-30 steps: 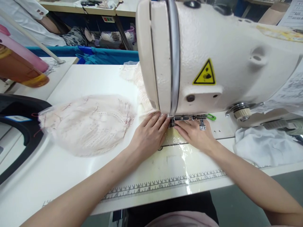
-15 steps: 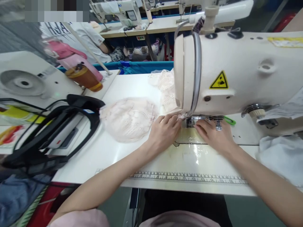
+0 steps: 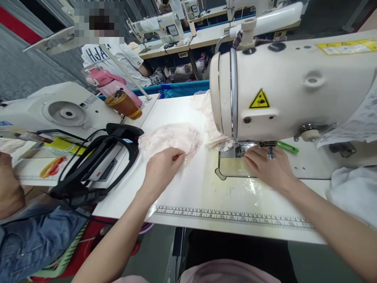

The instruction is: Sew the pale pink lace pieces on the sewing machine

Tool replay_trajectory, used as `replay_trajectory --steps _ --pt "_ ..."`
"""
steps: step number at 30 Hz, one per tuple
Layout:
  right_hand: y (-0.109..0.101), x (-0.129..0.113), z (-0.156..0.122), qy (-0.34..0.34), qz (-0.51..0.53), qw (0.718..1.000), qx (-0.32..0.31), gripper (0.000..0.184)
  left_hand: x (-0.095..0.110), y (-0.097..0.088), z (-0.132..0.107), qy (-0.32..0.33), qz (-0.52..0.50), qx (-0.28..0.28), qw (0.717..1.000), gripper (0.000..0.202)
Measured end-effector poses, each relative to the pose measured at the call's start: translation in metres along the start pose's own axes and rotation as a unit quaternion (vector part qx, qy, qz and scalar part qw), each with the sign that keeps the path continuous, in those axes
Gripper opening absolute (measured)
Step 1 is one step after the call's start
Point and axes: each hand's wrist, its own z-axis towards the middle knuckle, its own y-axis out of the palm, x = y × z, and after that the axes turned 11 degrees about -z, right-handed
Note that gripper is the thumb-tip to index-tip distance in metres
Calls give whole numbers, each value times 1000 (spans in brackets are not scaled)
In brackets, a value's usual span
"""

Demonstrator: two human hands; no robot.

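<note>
My left hand pinches the near edge of a pale pink lace fabric piece lying on the white table. At the sewing machine, my right hand is closed, its fingertips beside the presser foot. What those fingers hold, if anything, is hidden. More pale lace fabric lies behind and under the machine head, its edge reaching the needle area.
A black headset-like frame with cables rests at the left. Behind it stand a pink bottle and an amber cup. A ruler strip runs along the front edge. White cloth lies right; a co-worker's arm shows far left.
My left hand has moved left from the needle area to the lace piece and now pinches its edge. My right hand stays by the presser foot. The view has shifted slightly.
</note>
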Motion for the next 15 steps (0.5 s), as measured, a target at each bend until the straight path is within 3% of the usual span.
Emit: replay_trajectory --steps 4,10,12,15 --pt "1 0 0 -1 7 1000 0 27 -8 -9 3 -82 -147 7 986 24" --pt "0 0 0 -10 -11 1000 28 27 -23 -19 6 -139 -206 19 968 33" --pt "-1 0 0 -9 -7 1000 23 27 -27 -23 8 -95 -179 52 978 40" --pt "-2 0 1 -5 3 1000 23 27 -30 -39 14 72 -43 51 995 70"
